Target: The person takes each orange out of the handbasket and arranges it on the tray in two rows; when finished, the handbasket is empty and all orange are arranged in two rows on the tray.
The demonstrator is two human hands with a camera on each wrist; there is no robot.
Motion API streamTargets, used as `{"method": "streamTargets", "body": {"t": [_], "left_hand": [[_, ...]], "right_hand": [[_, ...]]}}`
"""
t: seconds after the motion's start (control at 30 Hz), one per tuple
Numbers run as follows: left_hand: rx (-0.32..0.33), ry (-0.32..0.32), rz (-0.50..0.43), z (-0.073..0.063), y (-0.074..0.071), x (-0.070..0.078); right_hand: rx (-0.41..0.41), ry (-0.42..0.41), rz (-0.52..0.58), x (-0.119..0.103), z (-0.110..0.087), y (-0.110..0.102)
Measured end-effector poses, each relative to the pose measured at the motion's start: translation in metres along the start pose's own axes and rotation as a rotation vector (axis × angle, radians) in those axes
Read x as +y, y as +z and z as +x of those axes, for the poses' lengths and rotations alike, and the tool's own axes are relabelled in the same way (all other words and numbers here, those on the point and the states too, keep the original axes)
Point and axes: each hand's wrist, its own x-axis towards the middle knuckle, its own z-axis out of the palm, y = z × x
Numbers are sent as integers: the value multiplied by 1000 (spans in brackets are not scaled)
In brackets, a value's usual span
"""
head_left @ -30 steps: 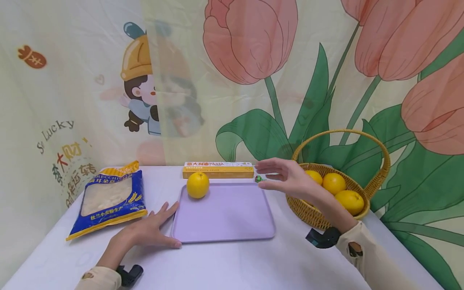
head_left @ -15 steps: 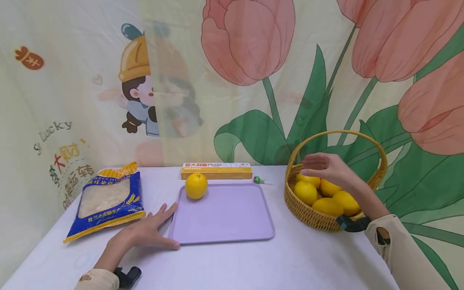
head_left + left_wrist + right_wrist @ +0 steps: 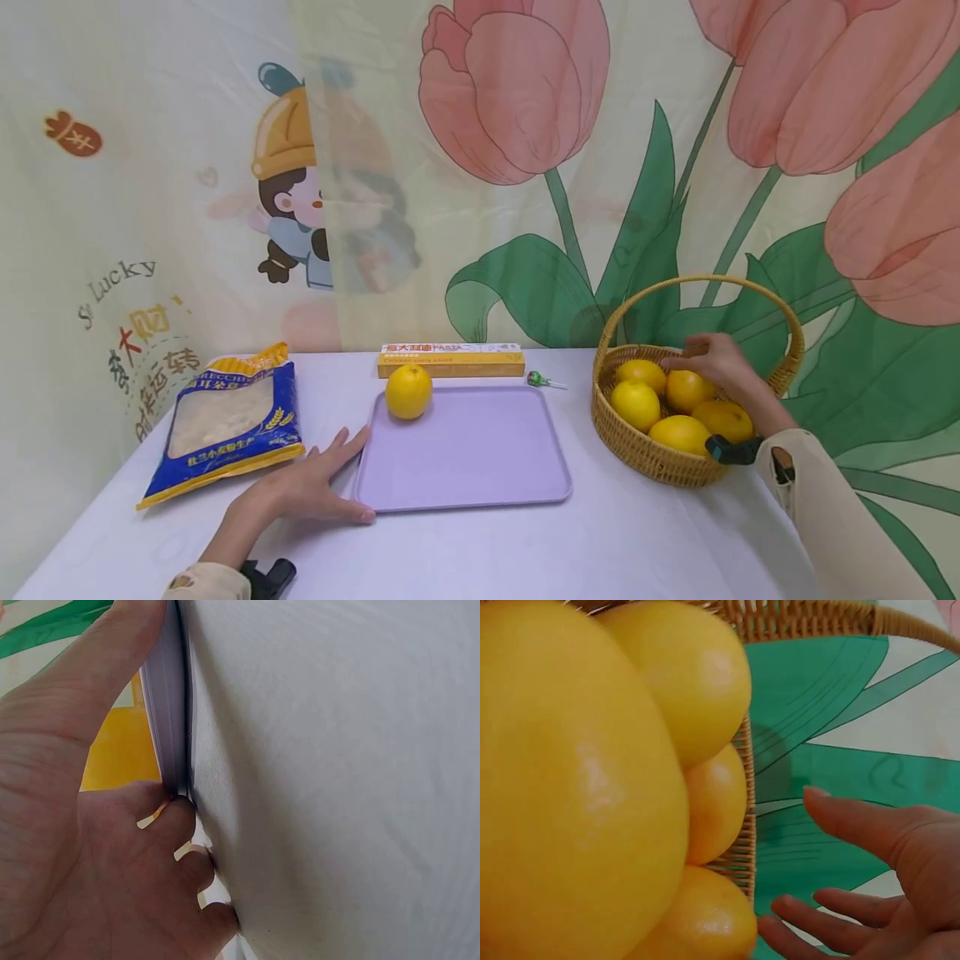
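My left hand (image 3: 307, 485) rests at the near-left edge of a lilac tray (image 3: 480, 450), fingers spread and thumb at its corner. In the left wrist view, thumb and fingertips meet the tray's side (image 3: 166, 712). A round yellow orange (image 3: 409, 392) sits at the tray's far-left corner. On the right, my right hand (image 3: 723, 367) reaches over a wicker basket (image 3: 637, 450), its fingertips close above an orange (image 3: 688, 390). The right wrist view has the thumb and fingers apart with nothing between them, beside large yellow fruit (image 3: 577, 787).
A blue and yellow pasta bag (image 3: 225, 417) lies left of the tray. Behind it stands a long pasta box (image 3: 452, 362), with a green-wrapped lollipop (image 3: 537, 379) to its right. The basket's tall handle (image 3: 705, 279) arches over several fruits, including a lemon (image 3: 678, 434).
My right hand has moved right from beside the lollipop to above the basket, then lowered toward the fruit at the back. My left hand has stayed at the tray's edge.
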Motion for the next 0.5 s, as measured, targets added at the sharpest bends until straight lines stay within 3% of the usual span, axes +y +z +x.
{"method": "streamTargets", "body": {"t": [0.27,0.5], "left_hand": [[-8,7,-8,1,2,3],[-17,-22,-5,0,0,3]], "right_hand": [[-2,65,-63,21,6,-3],[-3,160,-103,21,15,-3]]}}
